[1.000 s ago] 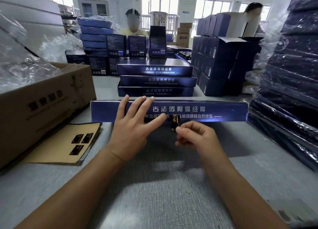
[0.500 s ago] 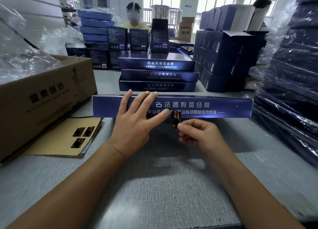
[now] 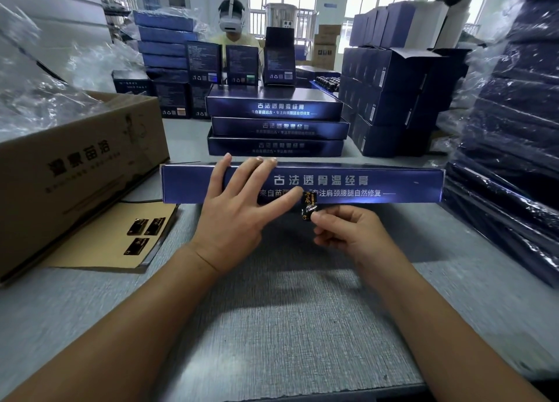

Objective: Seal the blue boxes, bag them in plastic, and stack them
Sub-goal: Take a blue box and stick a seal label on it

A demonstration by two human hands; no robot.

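A long flat blue box [image 3: 378, 184] with white lettering lies across the grey table in front of me. My left hand [image 3: 239, 211] presses flat on its front face, fingers spread and straight, fingertips reaching over the top edge. My right hand [image 3: 344, 232] pinches a small black-and-gold seal sticker [image 3: 308, 209] at the box's lower front edge, right beside my left thumb. Behind it sits a stack of three more blue boxes [image 3: 278, 126].
A brown backing sheet [image 3: 115, 238] with three stickers lies at the left, beside an open cardboard carton [image 3: 75, 165]. Bagged blue boxes [image 3: 508, 147] pile up at the right. More blue cartons [image 3: 390, 99] and two people stand behind.
My right hand has brought the sticker slightly closer to the box's lower edge. My left hand keeps pressing the box; the view shifted a little.
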